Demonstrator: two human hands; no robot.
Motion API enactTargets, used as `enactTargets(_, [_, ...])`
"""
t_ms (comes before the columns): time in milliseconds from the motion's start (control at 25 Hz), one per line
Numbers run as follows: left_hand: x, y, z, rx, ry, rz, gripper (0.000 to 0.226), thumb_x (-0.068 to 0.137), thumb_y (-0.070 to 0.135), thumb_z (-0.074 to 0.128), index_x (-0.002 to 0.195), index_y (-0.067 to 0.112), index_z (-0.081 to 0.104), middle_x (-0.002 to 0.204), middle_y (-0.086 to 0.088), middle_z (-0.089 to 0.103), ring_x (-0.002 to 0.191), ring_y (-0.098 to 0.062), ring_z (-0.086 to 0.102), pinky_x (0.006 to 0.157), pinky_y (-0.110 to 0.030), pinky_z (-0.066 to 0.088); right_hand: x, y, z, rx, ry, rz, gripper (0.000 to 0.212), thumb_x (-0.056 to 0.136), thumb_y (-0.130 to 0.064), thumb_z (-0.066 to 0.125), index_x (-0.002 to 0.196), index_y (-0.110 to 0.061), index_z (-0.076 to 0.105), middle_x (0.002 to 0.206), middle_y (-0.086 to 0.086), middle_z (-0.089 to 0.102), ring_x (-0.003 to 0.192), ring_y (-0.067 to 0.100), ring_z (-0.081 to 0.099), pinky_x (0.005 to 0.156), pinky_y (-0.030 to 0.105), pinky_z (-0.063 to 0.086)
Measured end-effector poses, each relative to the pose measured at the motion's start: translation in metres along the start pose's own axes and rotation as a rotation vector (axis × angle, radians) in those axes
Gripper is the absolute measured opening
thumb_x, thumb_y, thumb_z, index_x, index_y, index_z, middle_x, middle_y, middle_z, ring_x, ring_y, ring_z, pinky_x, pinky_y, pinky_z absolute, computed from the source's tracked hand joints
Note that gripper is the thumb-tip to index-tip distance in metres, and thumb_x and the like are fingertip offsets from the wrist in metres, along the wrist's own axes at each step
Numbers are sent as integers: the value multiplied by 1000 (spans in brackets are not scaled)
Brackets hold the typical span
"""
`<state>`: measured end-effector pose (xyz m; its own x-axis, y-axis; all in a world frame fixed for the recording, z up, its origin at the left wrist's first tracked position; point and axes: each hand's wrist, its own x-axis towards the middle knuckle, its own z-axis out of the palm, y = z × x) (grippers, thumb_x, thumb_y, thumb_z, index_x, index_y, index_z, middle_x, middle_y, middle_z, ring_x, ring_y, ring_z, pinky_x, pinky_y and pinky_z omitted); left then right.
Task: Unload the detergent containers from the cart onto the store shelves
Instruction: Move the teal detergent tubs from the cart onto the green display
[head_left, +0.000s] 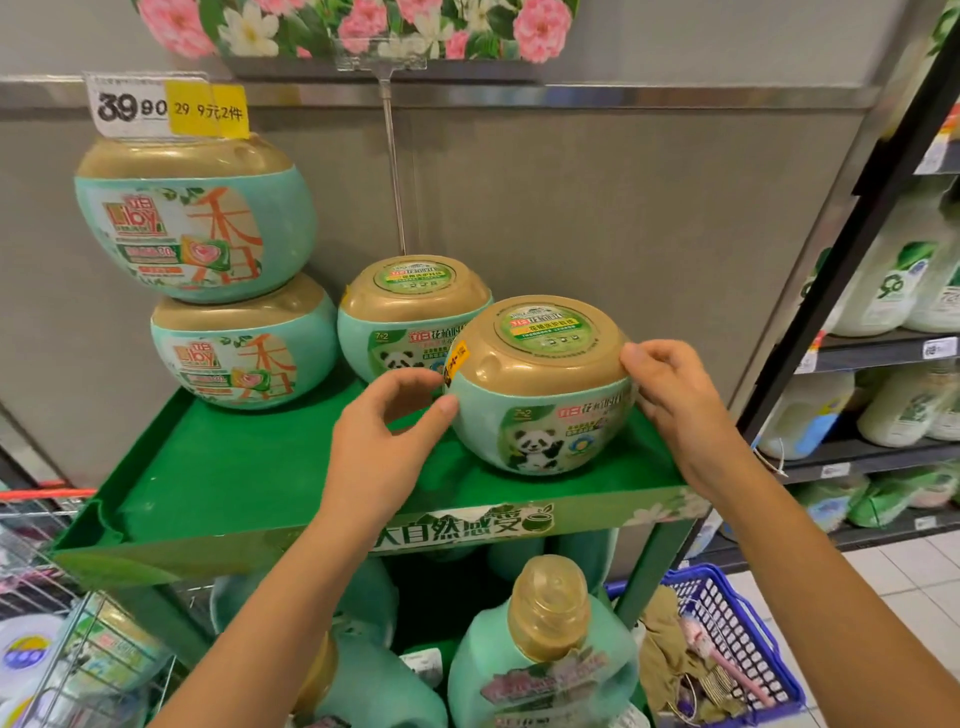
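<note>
A round teal detergent tub with a gold lid and a panda label (540, 387) stands on the green display shelf (249, 467), at its front right. My right hand (675, 395) grips the tub's right side at the lid's edge. My left hand (389, 431) touches its left side with the thumb, fingers curled and apart. A second panda tub (410, 312) sits just behind it. Two larger teal tubs (202, 270) are stacked at the shelf's back left. A wire cart (62, 623) at the lower left holds another panda tub (114, 649).
Teal bottles with gold caps (545, 660) stand on the tier below. A blue plastic basket (727, 634) with cloths sits on the floor at the right. Dark shelves (883, 338) with white bottles line the right side. A price sign (166, 106) tops the stacked tubs.
</note>
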<state>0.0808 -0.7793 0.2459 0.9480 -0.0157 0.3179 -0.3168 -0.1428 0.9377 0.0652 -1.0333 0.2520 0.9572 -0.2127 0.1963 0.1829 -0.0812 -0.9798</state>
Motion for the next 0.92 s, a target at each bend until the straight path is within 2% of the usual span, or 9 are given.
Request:
enactTargets(120, [-2,4,4,-3,-159,-10,48,75,31,81,119,29,63,113,18,69,106,6,62,83,-18,54,-16,-3,-6,-182,-122,-54,79,52,-55,79,118,-50,35,124,-15,51,113,-6,52,81,8,48])
enactTargets(200, [2,6,8,51,-246,-14,67,69,27,85,129,30,56,120,22,64,111,10,57,84,-17,54,-19,-8,-7,-280,-141,-88,94,45,-56,83,119,-65,25,122,-26,45,103,-21,49,71,-1,44])
enactTargets(320, [16,11,16,43,-276,-41,67,72,17,82,132,26,55,123,18,63,113,5,58,91,-19,52,-12,-14,-7,-271,-126,-159,93,45,-55,88,121,-56,36,117,-31,54,106,-15,54,74,8,51])
enactTargets(400, [26,13,16,-21,-238,-64,51,75,11,79,122,23,63,115,11,68,108,-3,63,97,-28,51,-7,-14,-7,-299,-59,-192,93,43,-54,87,124,-45,44,117,-26,58,108,-6,57,78,16,54])
enactTargets(480, [33,13,8,50,-61,64,36,77,10,78,107,27,67,103,11,70,98,-2,65,93,-28,53,-1,-12,-10,-344,6,-202,95,42,-53,87,127,-38,46,119,-20,60,109,0,58,82,22,53])
enactTargets(560, [41,12,-5,228,145,266,32,78,16,78,106,27,66,103,11,68,98,-6,63,92,-29,52,9,-12,-17,-339,6,-178,93,43,-51,88,125,-38,48,119,-18,61,107,0,59,80,21,54])
enactTargets(640, [54,11,-16,499,227,397,46,77,29,79,119,20,62,119,2,61,113,-17,54,99,-30,41,21,-15,-24,-287,-42,-155,85,44,-45,89,120,-40,51,115,-18,64,102,-2,62,72,16,55])
enactTargets(720, [68,8,-22,723,172,367,68,72,41,81,130,17,56,135,-4,51,125,-26,43,104,-35,34,34,-18,-28,-269,-75,-147,81,45,-39,89,118,-38,53,113,-17,66,99,-3,63,68,12,54])
enactTargets(920, [80,1,-25,782,142,354,72,68,38,83,132,17,56,138,-6,49,127,-30,41,102,-43,38,62,-17,-33,-269,-130,-148,80,47,-36,88,119,-36,56,111,-16,68,99,-2,64,69,14,54])
